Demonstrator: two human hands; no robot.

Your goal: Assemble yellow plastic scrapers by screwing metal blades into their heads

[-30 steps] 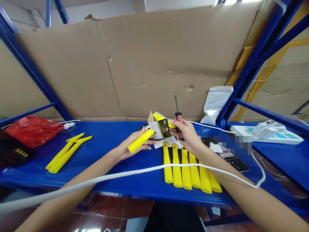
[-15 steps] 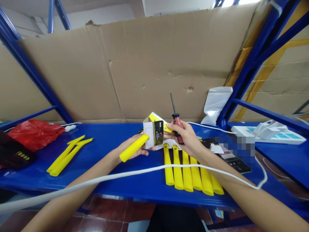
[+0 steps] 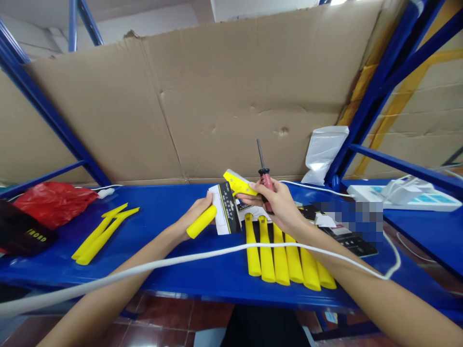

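Note:
My left hand (image 3: 193, 214) is closed around a yellow tube handle (image 3: 202, 222) and also grips a black-and-white printed card package (image 3: 228, 208) at its left edge. In my right hand (image 3: 281, 200) are two things. A screwdriver (image 3: 266, 183) with a red and black grip points its shaft upward, and the fingertips pinch a yellow scraper-like head (image 3: 239, 183) with a grey edge and screws. The card's right edge is close to this head; whether they touch I cannot tell. Below my right hand several yellow handles (image 3: 268, 253) lie side by side on the blue table (image 3: 159, 265).
Two yellow T-shaped tools (image 3: 103, 233) lie at the left, near a red plastic bag (image 3: 54, 205) and a black item (image 3: 23, 229). A white cable (image 3: 162, 265) crosses in front of my arms. Black printed cards (image 3: 356, 243) and a white power strip (image 3: 405, 200) are at right.
The card package has turned and moved down and left, uncovering more of the yellow head. My left thumb now presses its edge. My right hand has barely moved.

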